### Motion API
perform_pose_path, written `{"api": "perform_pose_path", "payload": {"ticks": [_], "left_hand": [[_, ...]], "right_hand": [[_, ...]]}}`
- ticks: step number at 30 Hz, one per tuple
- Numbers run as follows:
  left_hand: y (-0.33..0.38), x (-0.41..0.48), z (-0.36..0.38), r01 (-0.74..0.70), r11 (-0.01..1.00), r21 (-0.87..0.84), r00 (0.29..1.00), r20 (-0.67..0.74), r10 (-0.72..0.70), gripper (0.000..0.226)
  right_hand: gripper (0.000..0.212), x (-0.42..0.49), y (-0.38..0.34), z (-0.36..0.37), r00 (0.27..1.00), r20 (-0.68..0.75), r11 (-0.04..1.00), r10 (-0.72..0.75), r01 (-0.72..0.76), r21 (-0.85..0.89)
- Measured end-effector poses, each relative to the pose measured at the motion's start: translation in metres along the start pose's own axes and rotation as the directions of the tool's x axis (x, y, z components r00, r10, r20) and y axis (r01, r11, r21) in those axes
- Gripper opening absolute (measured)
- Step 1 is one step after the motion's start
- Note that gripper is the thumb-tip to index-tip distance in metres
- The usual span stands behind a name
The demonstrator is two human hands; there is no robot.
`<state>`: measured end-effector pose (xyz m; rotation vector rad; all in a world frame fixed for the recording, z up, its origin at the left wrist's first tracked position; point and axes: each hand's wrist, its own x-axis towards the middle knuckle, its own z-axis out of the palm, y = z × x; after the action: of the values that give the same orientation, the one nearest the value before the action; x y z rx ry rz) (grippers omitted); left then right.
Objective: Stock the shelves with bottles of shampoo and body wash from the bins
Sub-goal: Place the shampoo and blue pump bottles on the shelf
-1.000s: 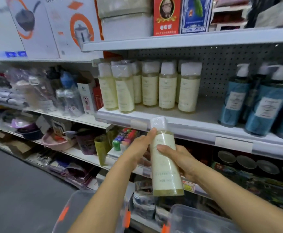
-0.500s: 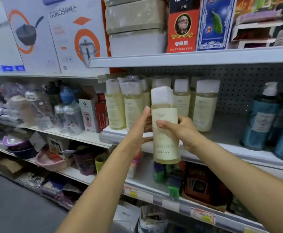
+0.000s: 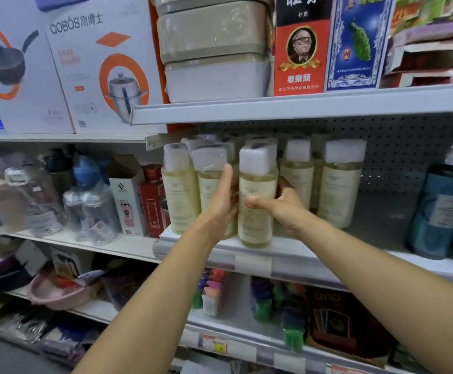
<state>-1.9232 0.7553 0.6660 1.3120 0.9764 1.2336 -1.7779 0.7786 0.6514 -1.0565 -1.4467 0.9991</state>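
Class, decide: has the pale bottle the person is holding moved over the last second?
Yes. The pale bottle rose from below the shelf edge up to shelf level, beside the matching bottles.

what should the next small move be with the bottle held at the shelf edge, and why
Probably push the pale bottle back into the row's gap, then release: its base sits at the shelf lip, with left hand and right hand holding its sides.
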Motion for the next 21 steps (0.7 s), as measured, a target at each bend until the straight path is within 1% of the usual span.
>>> {"api": "perform_pose_path", "payload": {"ticks": [3,6,10,12,14,15,18,21], "left_hand": [[-0.008,0.006,-0.002,0.008,0.999,-0.033,1.0,0.007,-0.008,0.05],[-0.011,0.008,-0.004,0.016,0.998,-0.053,1.0,0.012,-0.016,0.048],[-0.012,0.006,-0.003,0.024,0.998,-0.065,1.0,0.001,-0.024,0.051],[-0.013,0.003,-0.004,0.028,0.997,-0.077,1.0,-0.005,-0.029,0.061],[-0.014,-0.001,-0.004,0.056,0.994,-0.096,0.998,0.0,-0.056,0.076],[-0.014,-0.003,-0.004,0.069,0.991,-0.114,0.998,-0.008,-0.07,0.08],[-0.017,-0.01,0.001,0.099,0.977,-0.188,0.988,-0.099,-0.119,0.079],[-0.019,-0.021,0.007,0.117,0.952,-0.284,0.971,-0.17,-0.17,0.073]], "right_hand": [[0.093,0.005,0.006,0.002,1.0,0.01,1.0,0.002,-0.002,-0.011],[0.096,0.011,0.006,-0.001,0.998,0.065,0.999,0.007,-0.004,-0.048],[0.1,0.012,0.006,-0.003,0.996,0.082,0.994,0.018,-0.009,-0.105],[0.097,0.011,0.005,-0.002,0.996,0.089,0.994,0.027,-0.017,-0.112],[0.088,0.01,0.005,-0.001,0.996,0.086,0.991,0.038,-0.026,-0.128],[0.083,0.008,0.004,-0.001,0.996,0.078,0.989,0.037,-0.025,-0.146],[0.073,-0.001,0.005,0.001,0.999,0.018,0.978,0.04,-0.035,-0.205],[0.074,-0.012,0.01,-0.004,0.997,-0.023,0.976,0.079,-0.082,-0.2]]}}
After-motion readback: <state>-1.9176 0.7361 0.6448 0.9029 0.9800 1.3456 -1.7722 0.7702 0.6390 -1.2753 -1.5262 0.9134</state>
